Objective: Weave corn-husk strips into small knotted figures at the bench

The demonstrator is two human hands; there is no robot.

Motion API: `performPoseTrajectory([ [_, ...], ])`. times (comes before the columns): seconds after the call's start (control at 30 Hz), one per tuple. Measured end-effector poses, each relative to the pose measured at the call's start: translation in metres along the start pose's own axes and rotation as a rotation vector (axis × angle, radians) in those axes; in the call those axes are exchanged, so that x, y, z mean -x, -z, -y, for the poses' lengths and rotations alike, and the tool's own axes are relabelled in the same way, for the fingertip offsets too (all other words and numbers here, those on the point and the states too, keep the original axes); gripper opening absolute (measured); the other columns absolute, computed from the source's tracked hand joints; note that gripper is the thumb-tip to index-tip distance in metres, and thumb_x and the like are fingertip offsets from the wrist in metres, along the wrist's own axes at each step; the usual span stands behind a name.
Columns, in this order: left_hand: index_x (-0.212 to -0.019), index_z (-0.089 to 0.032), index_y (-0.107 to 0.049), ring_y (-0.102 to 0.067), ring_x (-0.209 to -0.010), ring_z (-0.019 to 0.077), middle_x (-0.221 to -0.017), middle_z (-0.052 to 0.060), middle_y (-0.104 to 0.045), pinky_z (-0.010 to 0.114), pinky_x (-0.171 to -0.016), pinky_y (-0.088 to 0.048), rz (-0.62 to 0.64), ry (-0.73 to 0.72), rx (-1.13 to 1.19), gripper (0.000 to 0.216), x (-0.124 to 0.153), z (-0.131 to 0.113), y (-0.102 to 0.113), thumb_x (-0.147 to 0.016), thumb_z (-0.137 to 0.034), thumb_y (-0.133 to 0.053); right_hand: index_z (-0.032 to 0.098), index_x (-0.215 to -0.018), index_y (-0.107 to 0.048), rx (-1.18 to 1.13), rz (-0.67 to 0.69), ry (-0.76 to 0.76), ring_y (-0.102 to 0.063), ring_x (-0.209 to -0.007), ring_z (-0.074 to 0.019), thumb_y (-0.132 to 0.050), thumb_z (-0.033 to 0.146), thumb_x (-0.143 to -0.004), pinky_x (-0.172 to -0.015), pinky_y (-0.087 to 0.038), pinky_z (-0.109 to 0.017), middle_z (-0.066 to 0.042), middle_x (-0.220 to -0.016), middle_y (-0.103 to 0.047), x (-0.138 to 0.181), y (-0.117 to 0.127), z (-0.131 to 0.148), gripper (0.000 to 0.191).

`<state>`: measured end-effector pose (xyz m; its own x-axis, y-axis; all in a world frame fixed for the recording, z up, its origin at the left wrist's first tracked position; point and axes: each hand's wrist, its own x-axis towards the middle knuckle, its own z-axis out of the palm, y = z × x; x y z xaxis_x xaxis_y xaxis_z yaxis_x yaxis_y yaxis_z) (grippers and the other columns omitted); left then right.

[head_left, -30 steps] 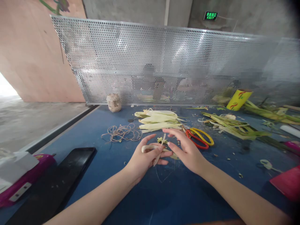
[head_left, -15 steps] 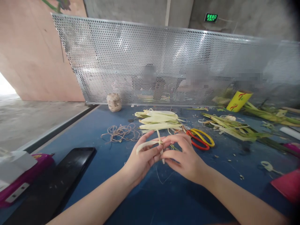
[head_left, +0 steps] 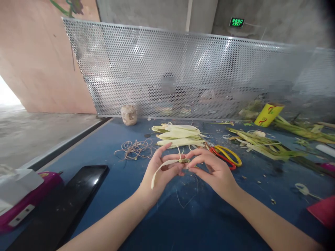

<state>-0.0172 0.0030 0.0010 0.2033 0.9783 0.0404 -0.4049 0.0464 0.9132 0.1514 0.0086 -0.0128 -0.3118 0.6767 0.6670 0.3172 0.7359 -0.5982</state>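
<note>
Nearest, the blue table (head_left: 183,223) is showing a matte, scuffed surface dotted with leaf crumbs. A glossy black slab (head_left: 75,195) is lying flat at its left edge.

Just beyond, both hands are meeting above the table. The left hand (head_left: 159,172) is pinching a pale leaf strip (head_left: 162,166) between thumb and fingers. The strip's free end is curling down past the palm in a thin, flat, springy ribbon. The right hand (head_left: 216,172) is gripping the same strip at a small greenish knot (head_left: 184,161), thumb against forefinger, with the other fingers bent loosely.

The step appears to be tightening or folding at that knot. It would probably go best with both pinches close to the crossing, pulling along the strip's grain (a dry leaf like this likely splits if twisted sideways) and leaving the ribbon flat.

Farther back, red-and-yellow-handled scissors (head_left: 226,155) are lying just right of the hands. A loose tangle of tan twine (head_left: 134,149) is sprawling to the left. Behind them a stack of cream, tapered leaf strips (head_left: 179,134) is resting, with green stalks (head_left: 261,144) fanning to the right. A fibrous twine ball (head_left: 129,115) is sitting against the perforated metal screen (head_left: 183,69).
</note>
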Motion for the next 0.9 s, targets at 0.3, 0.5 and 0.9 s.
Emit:
performPoseTrajectory([
  [0.3,-0.122,-0.017,-0.033,-0.064,-0.066,0.0154,-0.086,0.005,-0.065,0.025,-0.055,-0.050,0.051,-0.013,-0.105,0.070,-0.0004,0.0003,-0.0007,-0.063,-0.010,-0.071,0.020,-0.077,-0.059,-0.174,-0.027,-0.151,-0.058,-0.086,-0.0166,-0.056,0.020,-0.081,-0.076,-0.049,-0.031,-0.005,-0.089,-0.059,0.0010,-0.0022,-0.0061,0.004],
  [0.5,-0.117,-0.018,-0.035,-0.064,-0.065,0.0158,-0.088,0.006,-0.065,0.023,-0.051,-0.046,0.076,-0.004,-0.157,0.067,0.0013,-0.0025,-0.0045,-0.061,-0.012,-0.072,0.020,-0.076,-0.057,-0.220,0.019,-0.180,-0.057,-0.078,-0.0146,-0.055,0.022,-0.082,-0.070,-0.051,-0.028,-0.004,-0.087,-0.053,0.0004,-0.0035,-0.0042,0.007],
  [0.9,-0.113,-0.022,-0.038,-0.065,-0.068,0.0170,-0.088,0.005,-0.063,0.023,-0.054,-0.044,0.090,-0.011,-0.207,0.059,0.0016,0.0038,-0.0001,-0.065,-0.015,-0.070,0.020,-0.076,-0.052,-0.269,0.110,-0.285,-0.057,-0.074,-0.0125,-0.051,0.023,-0.084,-0.066,-0.051,-0.025,-0.002,-0.086,-0.052,-0.0009,-0.0054,-0.0022,0.009],
])
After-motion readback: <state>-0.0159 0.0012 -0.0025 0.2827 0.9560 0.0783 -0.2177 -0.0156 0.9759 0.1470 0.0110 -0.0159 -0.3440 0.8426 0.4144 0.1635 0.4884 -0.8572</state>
